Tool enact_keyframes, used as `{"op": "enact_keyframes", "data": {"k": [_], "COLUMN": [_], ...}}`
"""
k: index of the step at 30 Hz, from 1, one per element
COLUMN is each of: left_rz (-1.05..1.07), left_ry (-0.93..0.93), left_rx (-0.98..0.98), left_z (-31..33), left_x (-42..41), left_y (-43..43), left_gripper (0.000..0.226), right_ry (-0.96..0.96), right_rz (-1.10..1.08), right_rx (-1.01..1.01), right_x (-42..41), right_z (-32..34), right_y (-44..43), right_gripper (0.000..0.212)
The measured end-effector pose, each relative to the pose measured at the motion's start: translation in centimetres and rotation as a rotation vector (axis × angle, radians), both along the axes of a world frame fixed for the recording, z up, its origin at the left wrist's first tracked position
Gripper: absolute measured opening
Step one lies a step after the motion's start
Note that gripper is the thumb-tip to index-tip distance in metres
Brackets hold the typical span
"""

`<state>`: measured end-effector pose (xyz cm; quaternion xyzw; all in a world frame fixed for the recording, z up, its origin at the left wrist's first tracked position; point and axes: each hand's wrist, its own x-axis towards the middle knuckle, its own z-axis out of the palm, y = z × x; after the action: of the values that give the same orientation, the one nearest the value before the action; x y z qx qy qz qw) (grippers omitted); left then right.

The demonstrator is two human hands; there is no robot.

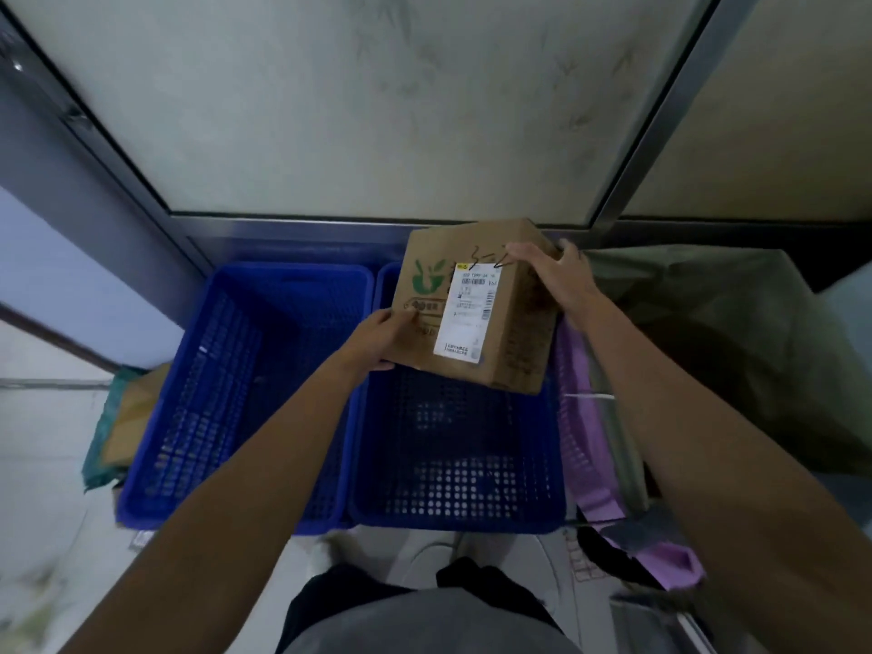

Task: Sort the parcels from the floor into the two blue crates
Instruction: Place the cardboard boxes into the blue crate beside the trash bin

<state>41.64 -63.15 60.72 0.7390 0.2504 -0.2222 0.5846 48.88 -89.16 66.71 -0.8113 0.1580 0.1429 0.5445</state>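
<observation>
Showing white shipping label [465,318] on top face of cardboard box [519,323]: barcodes and small print, too blurred for reading. Bearing black handwritten mark [481,259] at label's far edge, reading roughly "3-", remainder unclear. Displaying green leaf logo [427,278] left of label, wording beneath illegible.

The person is wearing a grey top [424,627], which is showing as a soft, rounded mass at the bottom centre of the frame. Just above it, black legwear [358,601] is showing in two dark parts, one left of centre and one right. It is too cropped to tell shorts from trousers. Above that, pale footwear [330,554] is peeking out, too blurred to name more closely. The left forearm [236,512] in the lower left and the right forearm [684,441] in the lower right are showing bare all the way to the frame's edges. The left hand [377,339] and the right hand [561,280] near the middle are bare as well.
</observation>
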Motion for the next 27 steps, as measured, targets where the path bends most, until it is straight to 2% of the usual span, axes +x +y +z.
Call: {"op": "enact_keyframes", "data": {"k": [8, 13, 16, 19, 23, 24, 27], "left_rz": [0.147, 0.129, 0.131, 0.128, 0.168, 0.173, 0.184], "left_ry": [0.040, 0.108, 0.164, 0.229, 0.313, 0.322, 0.310], "left_rx": [0.034, 0.038, 0.013, 0.031, 0.064, 0.066, 0.082], "left_z": [-2.3, -5.2, -8.5, -12.1, -16.0, -16.8, -20.0], "left_x": [-2.2, -4.4, -6.1, -7.7, -7.9, -7.9, -7.8], "left_y": [0.3, 0.1, -0.5, -0.9, -0.5, -0.6, -0.7], "left_gripper": [0.047, 0.044, 0.043, 0.052, 0.055, 0.055, 0.058], "right_ry": [0.162, 0.294, 0.341, 0.408, 0.529, 0.555, 0.603], "right_rz": [0.038, -0.209, -0.307, -0.298, -0.245, -0.250, -0.295], "right_rx": [0.148, 0.309, 0.285, 0.274, 0.342, 0.335, 0.261], "right_x": [-1.5, -5.2, -7.5, -9.5, -9.9, -10.0, -9.9], "right_z": [-5.7, -12.6, -17.5, -21.8, -24.0, -25.0, -29.3], "right_y": [1.3, 1.8, 2.1, 1.6, 2.1, 2.2, 2.5], "right_gripper": [0.136, 0.116, 0.110, 0.109, 0.089, 0.090, 0.117]}}
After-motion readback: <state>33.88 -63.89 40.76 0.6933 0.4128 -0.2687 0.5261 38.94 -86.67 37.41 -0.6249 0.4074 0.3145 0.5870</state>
